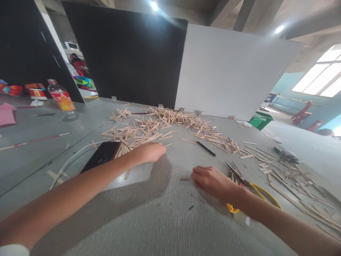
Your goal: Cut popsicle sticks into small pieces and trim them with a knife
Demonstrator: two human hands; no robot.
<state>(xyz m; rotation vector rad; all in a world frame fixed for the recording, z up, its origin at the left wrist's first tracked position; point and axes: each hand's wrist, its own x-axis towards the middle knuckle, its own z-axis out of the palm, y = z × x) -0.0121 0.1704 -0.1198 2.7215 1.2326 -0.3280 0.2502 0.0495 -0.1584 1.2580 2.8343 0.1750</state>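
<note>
Left hand: the person's left hand [153,152], its fingers drawn together, pinches a pale, flat wooden stick [168,145] by one end; the other end juts free toward the middle of the grey worktop [170,227], perhaps so its length stays exposed.
Right hand: the person's right hand [207,177], nearer the front edge, is curled in; a thin, blurred brownish strip [185,179] shows at its fingertips, and I cannot tell whether it is gripped.
Loose sticks: a heap of pale wooden sticks [183,119] spreads along the worktop's far edge, likely to be within reach of both hands.
Tools: scissors with yellow handles [238,173] lie beside the right forearm, toward the right edge, probably for easy reach; a slim black pen [206,148] lies between heap and right hand.
Phone: a flat black phone [102,154] with a brown edge lies beside the left forearm, near a thin white cable [70,154].
Bottle: a clear plastic bottle with a red-and-orange label [64,99] stands toward the far left corner; the label hides any contents.
Bin: a green plastic bin [262,121] stands beyond the far right corner, its inside out of sight.
</note>
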